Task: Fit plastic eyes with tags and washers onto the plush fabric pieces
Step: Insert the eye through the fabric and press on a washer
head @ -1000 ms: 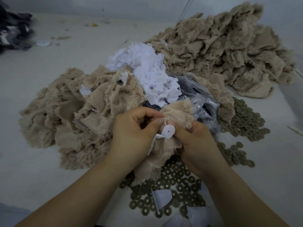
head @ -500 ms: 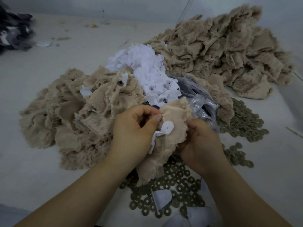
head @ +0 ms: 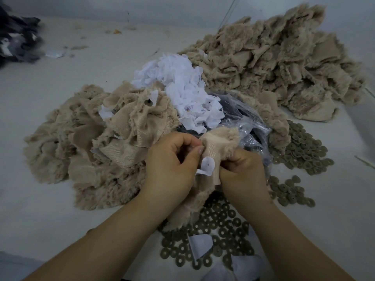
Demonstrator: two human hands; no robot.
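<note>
**Head view: tag seated on eye post, washer not yet on**

While held between both hands, beige plush fabric piece raised just above loose washers, backing side up. Left hand curled, thumb and fingertips pinching upper edge of piece. Right hand curled round lower right of piece, gripping from beneath; eye itself hidden, presumably under this hand. White round tag lying flat on backing between the two thumbs, small dark dot at centre, probably post tip, too small to confirm. No washer visible on tag.

Supplies: white tag heap behind hands; clear plastic bag with dark contents, likely eyes; second washer heap to right; unprocessed plush pile far right; finished pile at left, one washer showing on top.

Judged step: securing tag, then pressing washer.

Technique notes:
- Keep backing taut around post.
- Hold tag flat, hole centred.
- Support eye from below.
- Press washer down squarely, not tilted.
- Keep pile fibres clear of post.
</note>
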